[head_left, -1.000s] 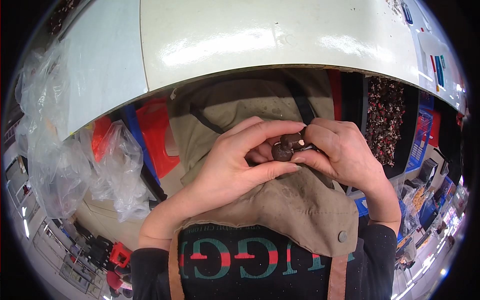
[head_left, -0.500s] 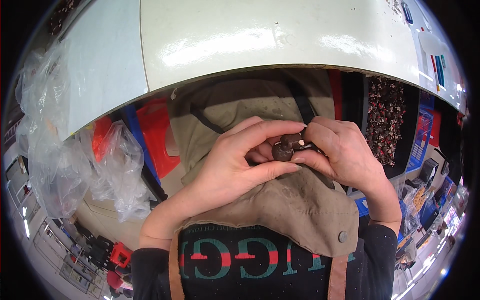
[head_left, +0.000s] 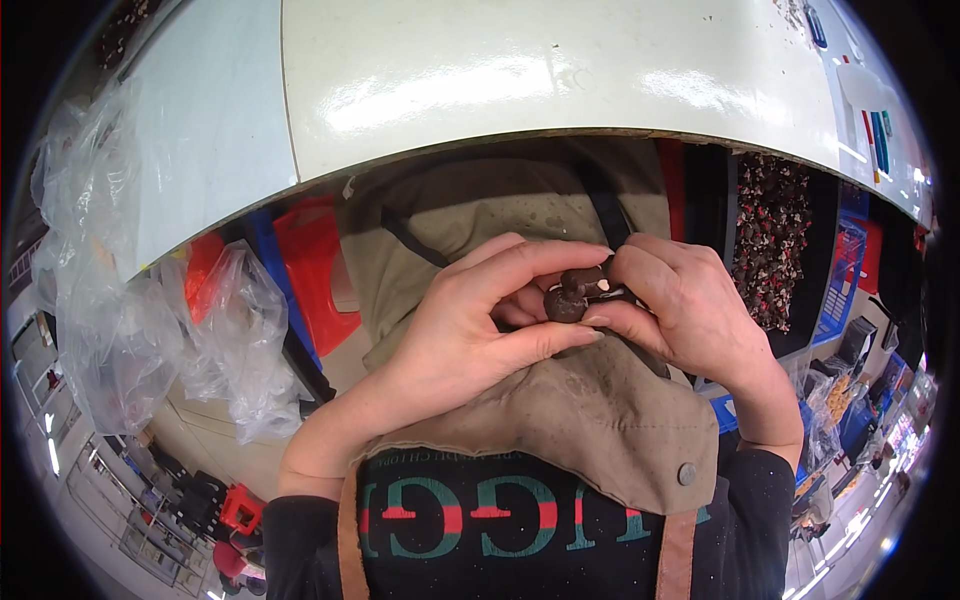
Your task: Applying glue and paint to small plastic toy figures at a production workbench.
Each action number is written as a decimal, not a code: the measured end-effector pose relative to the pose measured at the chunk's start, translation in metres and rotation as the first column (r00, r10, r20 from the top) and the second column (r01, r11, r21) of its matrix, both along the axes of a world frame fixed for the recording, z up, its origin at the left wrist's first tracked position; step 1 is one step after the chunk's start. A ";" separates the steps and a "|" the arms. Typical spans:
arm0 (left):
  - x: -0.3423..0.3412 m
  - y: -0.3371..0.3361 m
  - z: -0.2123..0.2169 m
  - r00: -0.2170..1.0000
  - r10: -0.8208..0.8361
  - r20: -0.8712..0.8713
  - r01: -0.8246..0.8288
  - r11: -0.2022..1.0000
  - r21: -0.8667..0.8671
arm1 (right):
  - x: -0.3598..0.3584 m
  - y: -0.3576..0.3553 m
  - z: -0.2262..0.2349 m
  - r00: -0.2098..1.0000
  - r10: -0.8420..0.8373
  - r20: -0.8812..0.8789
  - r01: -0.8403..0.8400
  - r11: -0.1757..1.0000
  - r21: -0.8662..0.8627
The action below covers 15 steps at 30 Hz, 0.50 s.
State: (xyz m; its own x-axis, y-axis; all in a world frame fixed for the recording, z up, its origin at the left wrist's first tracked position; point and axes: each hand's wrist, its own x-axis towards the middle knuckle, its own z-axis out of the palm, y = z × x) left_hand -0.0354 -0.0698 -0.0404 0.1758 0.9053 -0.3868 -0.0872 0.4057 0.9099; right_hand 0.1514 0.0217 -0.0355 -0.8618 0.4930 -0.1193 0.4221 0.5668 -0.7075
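Note:
A small dark brown figure (head_left: 567, 302), with rounded lumps and a pale spot, is held between my hands above my lap. My left hand (head_left: 480, 310) comes from the left, its thumb below the piece and its index finger stretched over the top. My right hand (head_left: 690, 300) closes on the piece's right side, thumb and bent index finger pinching. The curled fingers hide that end, so I cannot tell whether a tool is in there. Under both hands lies a brown apron (head_left: 570, 410).
A pale table (head_left: 560, 60) curves across the top. Right of my lap, a black tray holds many small dark, red and pale pieces (head_left: 772, 240); a blue crate (head_left: 838, 280) stands beside it. Clear plastic bags (head_left: 110, 300) hang at the left near a red stool (head_left: 315, 270).

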 end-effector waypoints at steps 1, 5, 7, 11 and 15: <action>-0.001 0.000 0.000 1.000 -0.002 0.001 0.002 1.000 -0.009 | 0.000 0.000 0.000 1.000 -0.003 -0.003 0.003 1.000 0.007; 0.000 0.000 -0.001 1.000 0.009 0.009 -0.009 1.000 -0.008 | -0.001 0.001 0.000 1.000 0.011 0.010 -0.011 1.000 0.006; 0.000 0.001 -0.001 1.000 0.014 0.025 -0.013 1.000 -0.020 | 0.001 0.002 0.000 1.000 0.024 0.014 -0.024 1.000 0.006; 0.004 0.002 0.001 0.998 0.031 0.056 -0.029 0.999 -0.044 | 0.003 0.003 -0.001 1.000 0.014 -0.022 -0.014 1.000 0.006; 0.007 0.004 0.001 0.997 0.046 0.064 -0.048 0.999 0.019 | 0.003 0.007 0.003 1.000 -0.002 -0.016 0.003 0.999 0.042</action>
State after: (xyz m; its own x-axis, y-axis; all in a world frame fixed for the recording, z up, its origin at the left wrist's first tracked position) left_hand -0.0285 -0.0659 -0.0397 0.1567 0.9206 -0.3576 -0.1640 0.3813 0.9098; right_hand 0.1549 0.0282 -0.0327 -0.8623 0.4994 -0.0843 0.4122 0.5954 -0.6896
